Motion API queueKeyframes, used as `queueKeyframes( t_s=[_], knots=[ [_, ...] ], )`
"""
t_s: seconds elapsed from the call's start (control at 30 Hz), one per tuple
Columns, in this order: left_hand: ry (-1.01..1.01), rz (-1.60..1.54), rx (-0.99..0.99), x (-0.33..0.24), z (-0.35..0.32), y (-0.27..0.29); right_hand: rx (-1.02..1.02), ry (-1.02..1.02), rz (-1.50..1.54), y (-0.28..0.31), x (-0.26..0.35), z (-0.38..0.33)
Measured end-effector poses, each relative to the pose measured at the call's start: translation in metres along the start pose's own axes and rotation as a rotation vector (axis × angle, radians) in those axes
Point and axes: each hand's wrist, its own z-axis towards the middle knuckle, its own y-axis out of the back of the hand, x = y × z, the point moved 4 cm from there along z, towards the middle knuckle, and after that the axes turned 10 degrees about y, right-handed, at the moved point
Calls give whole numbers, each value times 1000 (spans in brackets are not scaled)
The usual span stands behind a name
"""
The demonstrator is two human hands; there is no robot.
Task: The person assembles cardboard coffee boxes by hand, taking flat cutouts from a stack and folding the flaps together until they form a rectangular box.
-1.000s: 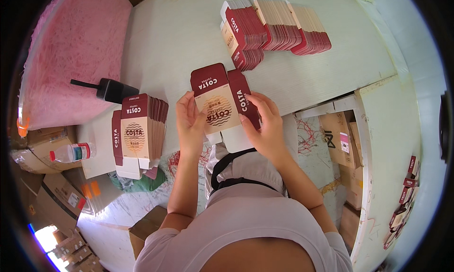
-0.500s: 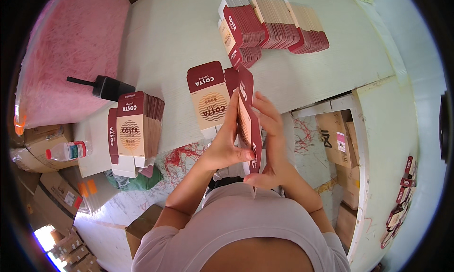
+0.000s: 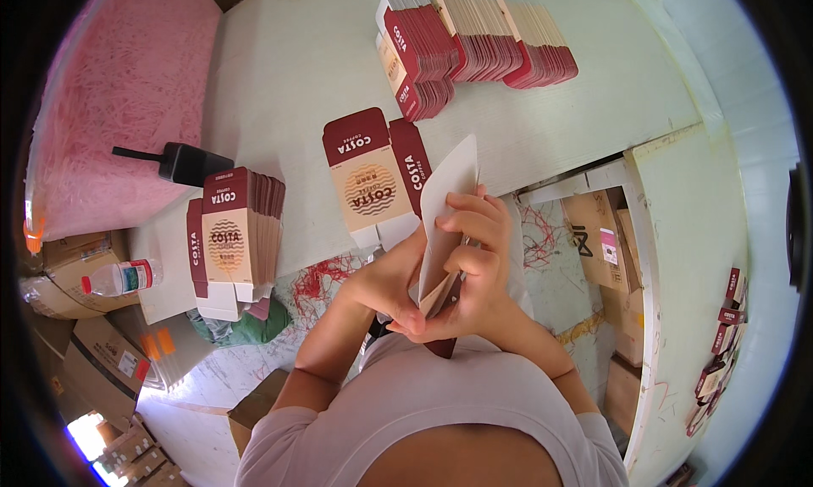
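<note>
In front of my chest I hold a folding carton [image 3: 450,178] upright between both hands, its plain white side showing. My left hand [image 3: 388,282] grips its lower left side, with the thumb pressed near the bottom. My right hand [image 3: 478,262] wraps round the right side, fingers bent over the white board. Just beyond, a dark red and cream flattened carton [image 3: 370,182] lies on the table edge with a side panel spread out. To its left stands a stack of the same flattened cartons [image 3: 241,233].
Rows of flattened cartons [image 3: 478,42] stand at the back of the table [image 3: 288,89]. At the left are a black scoop [image 3: 190,163], a bin of pink shredded paper [image 3: 127,106] and a plastic bottle [image 3: 123,277]. Cardboard boxes [image 3: 597,241] sit under the right-hand table.
The held carton has turned from its printed panel to its white side. My right fingers have curled round it, and my left hand has shifted down and left.
</note>
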Motion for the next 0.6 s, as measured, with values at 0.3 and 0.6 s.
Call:
queueKeyframes(
  t_s=[0.3, 0.6],
  knots=[
    [-243, -65, -282, 14, -1, 26, -137, 76, -69, 27, -20, 2],
    [-512, 183, -648, 3, 8, 19, -73, -644, 473, 27, -36, -32]
  ],
)
